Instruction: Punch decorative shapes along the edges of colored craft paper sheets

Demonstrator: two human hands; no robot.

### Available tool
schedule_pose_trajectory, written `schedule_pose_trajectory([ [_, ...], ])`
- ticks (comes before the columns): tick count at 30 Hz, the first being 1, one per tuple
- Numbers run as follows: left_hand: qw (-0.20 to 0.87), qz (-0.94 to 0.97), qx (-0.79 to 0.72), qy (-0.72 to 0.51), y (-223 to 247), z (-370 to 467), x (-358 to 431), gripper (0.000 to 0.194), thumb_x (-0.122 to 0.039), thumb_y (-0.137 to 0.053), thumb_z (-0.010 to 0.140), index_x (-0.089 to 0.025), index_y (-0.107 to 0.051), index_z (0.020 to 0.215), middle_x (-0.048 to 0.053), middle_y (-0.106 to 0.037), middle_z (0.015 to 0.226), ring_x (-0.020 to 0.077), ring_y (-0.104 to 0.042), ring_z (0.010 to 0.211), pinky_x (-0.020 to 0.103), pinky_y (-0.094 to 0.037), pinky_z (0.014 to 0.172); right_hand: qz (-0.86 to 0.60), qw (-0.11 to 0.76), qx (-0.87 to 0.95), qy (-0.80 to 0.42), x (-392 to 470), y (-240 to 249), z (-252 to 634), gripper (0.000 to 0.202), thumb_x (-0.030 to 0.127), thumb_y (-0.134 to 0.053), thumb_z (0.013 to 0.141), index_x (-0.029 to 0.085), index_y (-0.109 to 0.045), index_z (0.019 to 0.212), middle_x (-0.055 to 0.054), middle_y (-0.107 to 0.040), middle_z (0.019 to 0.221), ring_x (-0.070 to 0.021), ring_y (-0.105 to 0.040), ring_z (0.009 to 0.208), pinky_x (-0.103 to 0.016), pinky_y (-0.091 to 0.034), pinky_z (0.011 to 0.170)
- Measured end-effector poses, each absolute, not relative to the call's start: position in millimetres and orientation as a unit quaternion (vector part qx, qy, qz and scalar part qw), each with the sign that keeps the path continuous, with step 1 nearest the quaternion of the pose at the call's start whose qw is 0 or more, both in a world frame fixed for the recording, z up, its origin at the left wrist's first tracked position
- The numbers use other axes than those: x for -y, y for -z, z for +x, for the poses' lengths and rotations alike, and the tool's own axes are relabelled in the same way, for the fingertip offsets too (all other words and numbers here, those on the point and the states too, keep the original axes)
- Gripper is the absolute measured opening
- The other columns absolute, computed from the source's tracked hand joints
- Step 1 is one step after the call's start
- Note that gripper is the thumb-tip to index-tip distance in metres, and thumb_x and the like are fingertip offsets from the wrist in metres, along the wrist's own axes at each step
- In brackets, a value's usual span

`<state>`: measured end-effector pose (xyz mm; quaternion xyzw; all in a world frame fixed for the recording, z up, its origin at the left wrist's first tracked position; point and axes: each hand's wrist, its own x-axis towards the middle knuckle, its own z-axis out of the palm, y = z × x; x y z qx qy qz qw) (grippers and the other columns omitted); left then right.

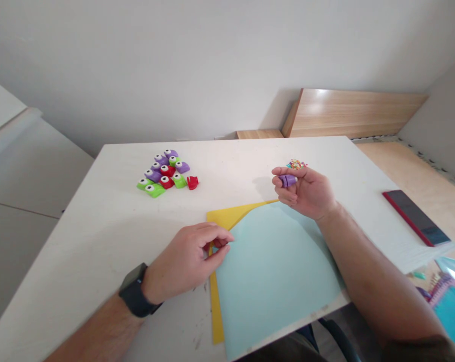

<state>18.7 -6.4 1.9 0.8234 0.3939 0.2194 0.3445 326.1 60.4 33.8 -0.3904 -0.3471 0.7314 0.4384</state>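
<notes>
My right hand (303, 193) is raised over the far edge of the paper, palm turned up, its fingers curled around a small purple craft punch (288, 180). My left hand (197, 251), with a dark watch (139, 290) on the wrist, has its thumb and fingertips closed at the left edge of a light blue sheet of paper (276, 271). The sheet's upper left edge curves, and its corner is hidden by those fingers. Under it lies a yellow sheet (222, 218), showing along the left and top.
Several purple, green and red craft punches (167, 170) stand grouped at the table's far left, beside a red one (192, 182) on its side. Small colourful paper bits (297, 164) lie behind my right hand. A phone with a red edge (416, 216) rests at the right.
</notes>
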Motion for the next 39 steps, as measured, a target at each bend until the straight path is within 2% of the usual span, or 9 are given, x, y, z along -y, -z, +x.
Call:
schedule_pose_trajectory([
  [15,0.350,0.821,-0.396,-0.216,-1,20,6,0.012,-0.023,-0.061,0.092,-0.024,-0.072,0.099,0.000,-0.072,0.090,0.0124,-0.065,0.074,0.025,-0.050,0.071,-0.358,0.422,0.353,-0.754,-58,-28,325,0.023,0.032,-0.058,0.094,0.017,-0.070,0.105,-0.005,-0.063,0.093,-0.0100,-0.051,0.062,-0.025,-0.040,0.052],
  [18,0.356,0.815,-0.400,-0.222,-2,19,6,0.013,-0.023,-0.062,0.092,-0.024,-0.072,0.100,0.000,-0.073,0.090,0.0122,-0.065,0.074,0.025,-0.051,0.070,-0.358,0.432,0.384,-0.734,-58,-25,325,0.022,0.030,-0.067,0.091,0.017,-0.070,0.109,-0.004,-0.065,0.095,-0.0109,-0.058,0.068,-0.023,-0.043,0.054],
  [22,0.354,0.799,-0.420,-0.244,-3,20,6,0.012,-0.024,-0.064,0.091,-0.023,-0.072,0.099,-0.001,-0.073,0.090,0.0116,-0.065,0.073,0.024,-0.051,0.070,-0.370,0.436,0.429,-0.699,-59,-19,326,0.030,0.029,-0.077,0.086,0.018,-0.071,0.114,-0.005,-0.069,0.094,-0.0143,-0.068,0.080,-0.023,-0.052,0.062],
  [25,0.352,0.786,-0.439,-0.255,-4,21,5,0.011,-0.025,-0.065,0.090,-0.023,-0.073,0.099,-0.001,-0.073,0.089,0.0113,-0.064,0.071,0.024,-0.051,0.068,-0.383,0.435,0.439,-0.687,-60,-17,327,0.029,0.031,-0.081,0.083,0.020,-0.073,0.109,-0.003,-0.070,0.095,-0.0163,-0.071,0.086,-0.025,-0.058,0.069],
  [28,0.354,0.780,-0.449,-0.254,-5,21,5,0.011,-0.025,-0.066,0.090,-0.023,-0.073,0.098,-0.002,-0.073,0.087,0.0113,-0.064,0.071,0.023,-0.051,0.068,-0.392,0.436,0.452,-0.672,-60,-16,328,0.026,0.032,-0.084,0.081,0.022,-0.073,0.103,-0.002,-0.071,0.097,-0.0172,-0.072,0.089,-0.025,-0.057,0.068],
  [39,0.358,0.776,-0.454,-0.251,-3,21,5,0.012,-0.026,-0.066,0.090,-0.023,-0.074,0.098,-0.002,-0.074,0.088,0.0114,-0.065,0.072,0.024,-0.052,0.068,-0.443,0.469,0.476,-0.598,-65,-11,328,0.031,0.038,-0.086,0.077,0.019,-0.072,0.097,-0.002,-0.073,0.089,-0.0131,-0.067,0.071,-0.030,-0.054,0.073],
])
